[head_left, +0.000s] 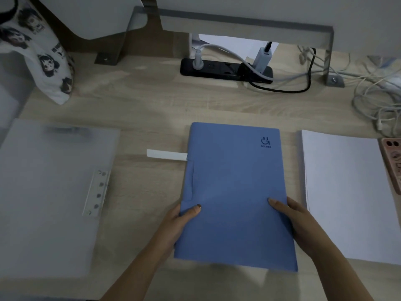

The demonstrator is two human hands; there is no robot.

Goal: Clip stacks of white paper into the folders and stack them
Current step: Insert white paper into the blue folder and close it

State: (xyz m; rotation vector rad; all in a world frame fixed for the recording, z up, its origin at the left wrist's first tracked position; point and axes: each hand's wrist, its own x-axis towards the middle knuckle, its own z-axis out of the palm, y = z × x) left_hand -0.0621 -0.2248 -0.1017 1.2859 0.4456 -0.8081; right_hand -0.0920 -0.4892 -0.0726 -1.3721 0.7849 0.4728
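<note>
A closed blue folder (235, 183) lies in the middle of the wooden desk (152, 109). My left hand (180, 222) grips its left edge, thumb on the cover. My right hand (290, 218) grips its right edge, thumb on top as well. A thick stack of white paper (347, 192) sits to the right of the folder. At the left lies a translucent white folder (50, 196) with a metal clip strip (96, 190) along its right edge. A white paper strip (167, 154) sticks out from the blue folder's left side.
A black power strip (225, 69) with plugs and cables sits at the back. Tangled white cables (377, 101) lie at the back right. A printed fabric bag (41, 53) stands at the back left. A pink phone (392, 164) lies at the right edge.
</note>
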